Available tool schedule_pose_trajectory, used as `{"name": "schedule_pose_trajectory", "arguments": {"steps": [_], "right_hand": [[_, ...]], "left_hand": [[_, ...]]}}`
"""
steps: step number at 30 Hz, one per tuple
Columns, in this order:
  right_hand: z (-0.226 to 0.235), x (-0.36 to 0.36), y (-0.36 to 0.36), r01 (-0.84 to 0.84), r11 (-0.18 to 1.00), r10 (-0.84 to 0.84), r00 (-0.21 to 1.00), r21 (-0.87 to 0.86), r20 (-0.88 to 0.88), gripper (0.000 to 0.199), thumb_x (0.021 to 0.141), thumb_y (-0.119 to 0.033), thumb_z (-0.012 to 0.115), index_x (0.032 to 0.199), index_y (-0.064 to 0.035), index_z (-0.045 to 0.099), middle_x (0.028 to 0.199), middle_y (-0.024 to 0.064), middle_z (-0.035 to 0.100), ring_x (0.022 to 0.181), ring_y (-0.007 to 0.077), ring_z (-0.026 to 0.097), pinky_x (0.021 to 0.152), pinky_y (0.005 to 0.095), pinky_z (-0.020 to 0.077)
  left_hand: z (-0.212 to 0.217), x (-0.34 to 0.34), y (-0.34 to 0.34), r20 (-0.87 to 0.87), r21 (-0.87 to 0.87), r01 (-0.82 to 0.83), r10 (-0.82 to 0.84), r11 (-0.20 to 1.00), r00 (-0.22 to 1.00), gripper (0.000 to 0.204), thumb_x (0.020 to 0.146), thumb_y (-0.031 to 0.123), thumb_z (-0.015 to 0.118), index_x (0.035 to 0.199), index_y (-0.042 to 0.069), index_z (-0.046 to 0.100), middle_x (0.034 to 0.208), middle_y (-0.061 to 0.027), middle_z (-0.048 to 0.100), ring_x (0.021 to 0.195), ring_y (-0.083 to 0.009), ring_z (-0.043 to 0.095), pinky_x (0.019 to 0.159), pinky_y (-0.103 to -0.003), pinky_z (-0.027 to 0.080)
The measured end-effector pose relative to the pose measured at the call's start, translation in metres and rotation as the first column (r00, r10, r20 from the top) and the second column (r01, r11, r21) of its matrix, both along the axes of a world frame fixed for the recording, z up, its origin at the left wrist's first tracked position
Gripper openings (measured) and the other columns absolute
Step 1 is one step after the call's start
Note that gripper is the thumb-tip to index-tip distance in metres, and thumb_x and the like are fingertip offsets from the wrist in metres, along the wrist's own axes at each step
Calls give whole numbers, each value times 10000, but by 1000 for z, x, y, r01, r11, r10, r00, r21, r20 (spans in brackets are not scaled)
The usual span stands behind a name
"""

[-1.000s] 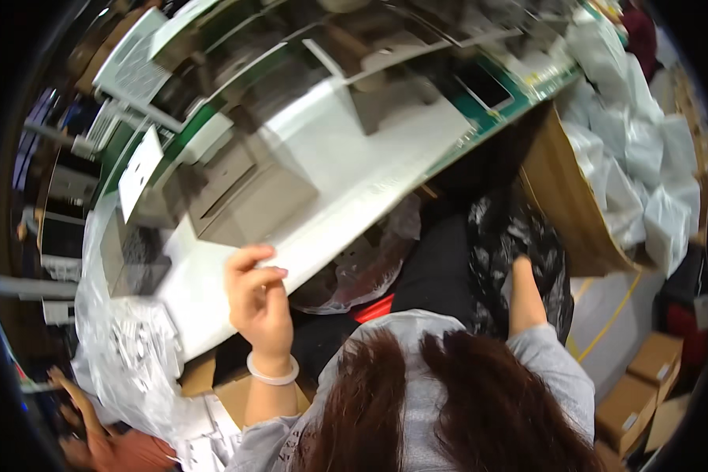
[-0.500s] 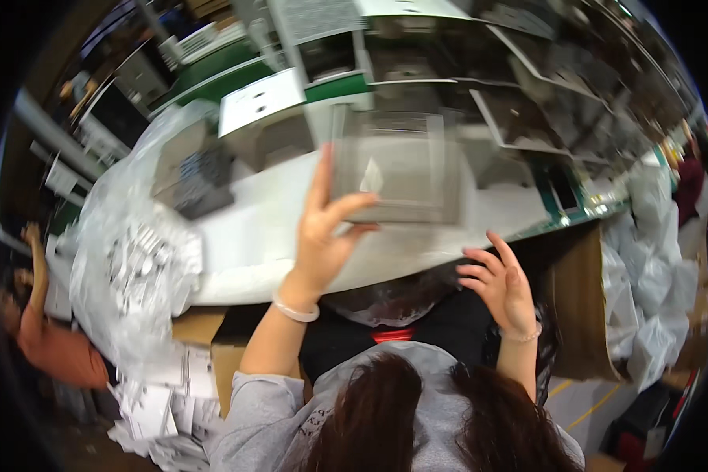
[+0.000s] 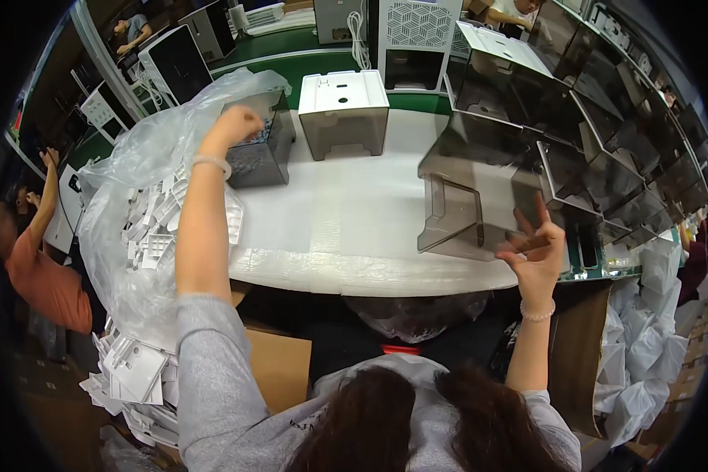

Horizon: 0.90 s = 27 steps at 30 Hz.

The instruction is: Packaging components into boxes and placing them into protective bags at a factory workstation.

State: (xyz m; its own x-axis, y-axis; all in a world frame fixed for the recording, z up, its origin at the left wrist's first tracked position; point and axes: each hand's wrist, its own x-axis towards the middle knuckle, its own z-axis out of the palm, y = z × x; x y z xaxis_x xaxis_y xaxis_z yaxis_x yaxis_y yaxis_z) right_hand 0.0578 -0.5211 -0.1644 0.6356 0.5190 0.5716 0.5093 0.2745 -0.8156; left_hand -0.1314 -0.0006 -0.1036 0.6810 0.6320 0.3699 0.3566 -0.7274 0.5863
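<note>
My left hand (image 3: 240, 126) reaches over a dark see-through bin (image 3: 263, 161) at the table's far left. Its fingers are curled at the opening; anything between them is too small to make out. Small bluish-grey pieces lie inside the bin. My right hand (image 3: 539, 240) is at the near right edge of a smoky transparent plastic housing (image 3: 488, 177), with the thumb and some fingers closed on its wall and the index finger raised. This housing rests on the white padded table (image 3: 330, 236). A similar housing with a white top (image 3: 342, 90) stands upright at the back.
White plastic parts (image 3: 153, 228) fill a clear bag (image 3: 110, 212) at left; more white parts (image 3: 134, 374) lie below it. Smoky housings (image 3: 598, 149) are stacked at right. A carton (image 3: 578, 354) and white wrapped bundles (image 3: 645, 346) stand beyond my right arm. Another person (image 3: 51, 275) works at far left.
My left hand has let go of the smoky housing and moved left to the bin. The housing has shifted right and my right hand now grips it. The view has also shifted.
</note>
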Motion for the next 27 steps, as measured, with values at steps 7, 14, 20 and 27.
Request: {"name": "schedule_pose_trajectory", "arguments": {"steps": [7,14,20,27], "right_hand": [[-34,30,-24,109,965,-104,994,-240,33,585,647,164,711,1053,-71,360,1501,205,224,1108,313,586,925,363,507],[9,7,-19,337,910,-226,892,-241,392,590,716,64,669,1233,-63,414,1425,158,349,1312,277,370,1040,398,382],[26,-3,-24,333,931,-275,908,-147,316,365,783,-6,616,1133,-40,516,1326,147,436,1194,273,478,997,393,390],[52,-42,-4,453,891,-375,740,-2,559,183,722,51,611,890,-19,629,1045,127,572,991,266,544,879,354,432]], "left_hand": [[5,20,-19,-649,92,-22,77,996,757,166,689,186,755,744,39,703,706,-141,654,657,-259,627,679,-358,495],[-14,2,14,-279,-198,-92,34,976,960,147,703,-19,708,850,-10,713,733,-117,692,704,-178,657,653,-293,522],[-13,-8,10,-41,-86,-116,113,990,993,270,746,-48,664,1016,-46,656,875,-140,692,784,-173,671,675,-263,526],[34,6,-180,647,-158,310,-139,937,750,214,812,-42,642,1025,-26,625,872,-92,662,772,-158,650,716,-250,517]]}}
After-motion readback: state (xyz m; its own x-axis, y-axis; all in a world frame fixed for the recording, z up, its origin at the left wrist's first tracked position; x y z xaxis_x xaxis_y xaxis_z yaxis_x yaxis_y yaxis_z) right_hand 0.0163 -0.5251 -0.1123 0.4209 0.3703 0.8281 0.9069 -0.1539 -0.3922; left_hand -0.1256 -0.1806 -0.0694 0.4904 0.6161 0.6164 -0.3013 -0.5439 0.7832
